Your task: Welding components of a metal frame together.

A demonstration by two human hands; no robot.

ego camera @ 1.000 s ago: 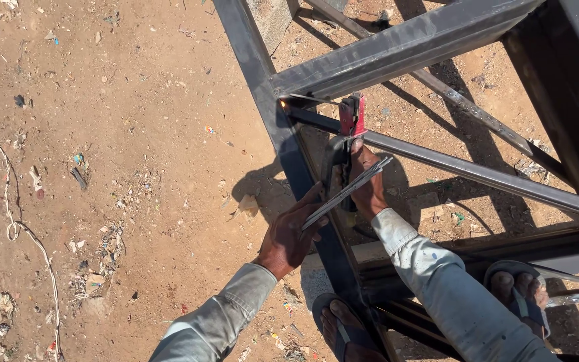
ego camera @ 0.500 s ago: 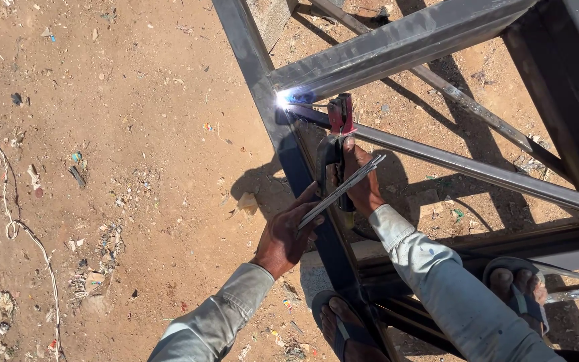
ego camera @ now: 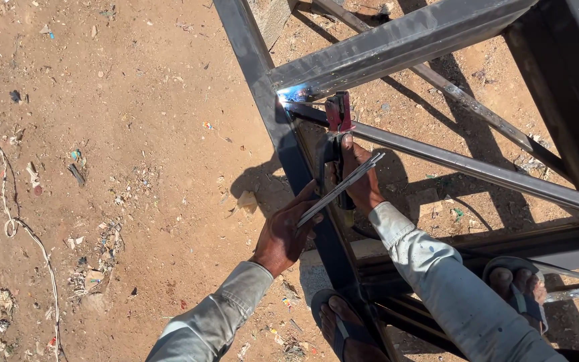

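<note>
My right hand (ego camera: 360, 179) grips a dark welding electrode holder with a red jaw (ego camera: 338, 114), pointed up at the corner of a dark steel frame (ego camera: 397, 43). A bright blue-white arc spot (ego camera: 288, 95) shows at the joint where the frame's bars meet. My left hand (ego camera: 283, 234) holds a bundle of thin grey welding rods (ego camera: 340, 190) that slant up to the right, and it rests against the frame's upright bar (ego camera: 263, 87). Both arms wear pale grey sleeves.
Bare brown dirt with scattered litter lies left of the frame. A thin white cable (ego camera: 8, 214) snakes down the left edge. My feet in sandals (ego camera: 343, 328) (ego camera: 521, 288) stand on the frame's lower bars. A diagonal steel bar (ego camera: 477, 167) crosses right.
A bright arc appeared at the frame corner half a second ago and still glows, now slightly dimmer. The electrode holder edged up toward the joint; my left hand stayed put.
</note>
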